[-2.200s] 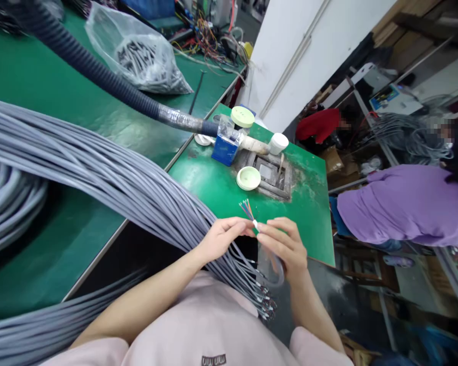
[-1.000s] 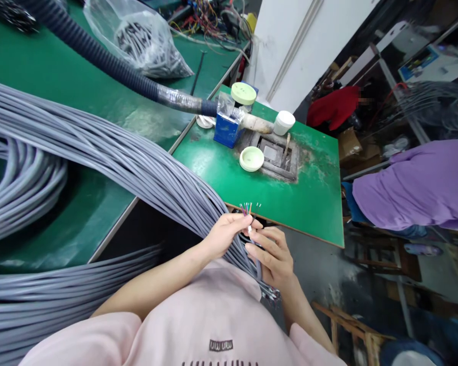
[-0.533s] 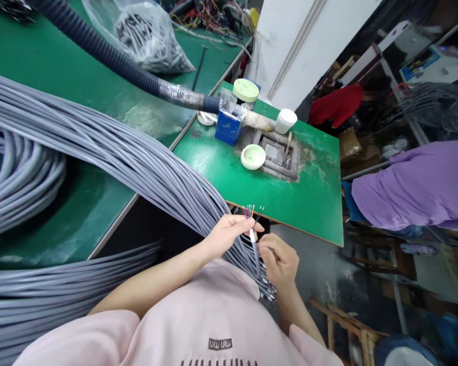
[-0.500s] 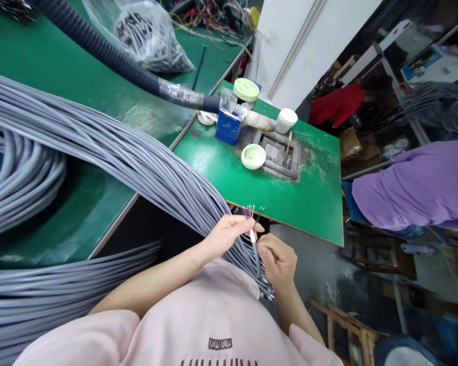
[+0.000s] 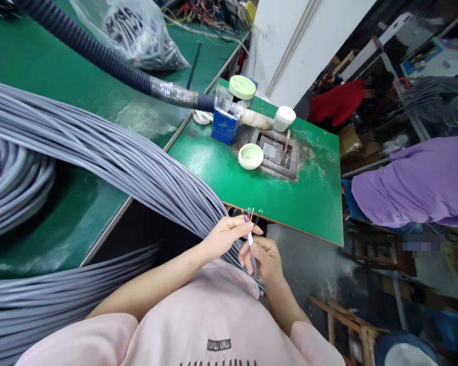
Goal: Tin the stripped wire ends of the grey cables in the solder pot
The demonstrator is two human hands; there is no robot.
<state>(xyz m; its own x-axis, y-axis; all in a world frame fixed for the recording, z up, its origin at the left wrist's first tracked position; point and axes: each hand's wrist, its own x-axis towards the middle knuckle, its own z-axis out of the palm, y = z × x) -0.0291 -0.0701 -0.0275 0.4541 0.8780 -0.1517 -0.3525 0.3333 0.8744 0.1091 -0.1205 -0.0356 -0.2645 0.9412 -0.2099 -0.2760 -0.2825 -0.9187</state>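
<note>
A thick bundle of grey cables (image 5: 110, 157) runs from the left down to my lap. My left hand (image 5: 225, 236) pinches the coloured inner wires (image 5: 251, 214) at the stripped end of one grey cable (image 5: 253, 256), which stands nearly upright. My right hand (image 5: 261, 256) is closed round that cable's grey sheath just below the wires. Both hands sit close together at the near edge of the small green table (image 5: 309, 198).
On the small green table stand a blue box (image 5: 224, 128), pale green lids (image 5: 250, 156), a white jar (image 5: 284, 118) and a recessed metal tray (image 5: 275, 152). A corrugated dark hose (image 5: 99, 56) crosses the green bench. A plastic bag (image 5: 133, 30) lies behind. A person in purple (image 5: 416, 183) is at the right.
My right hand has slid down from the wire tips to grip the cable sheath lower and closed into a fist. The left hand keeps its pinch on the wire end.
</note>
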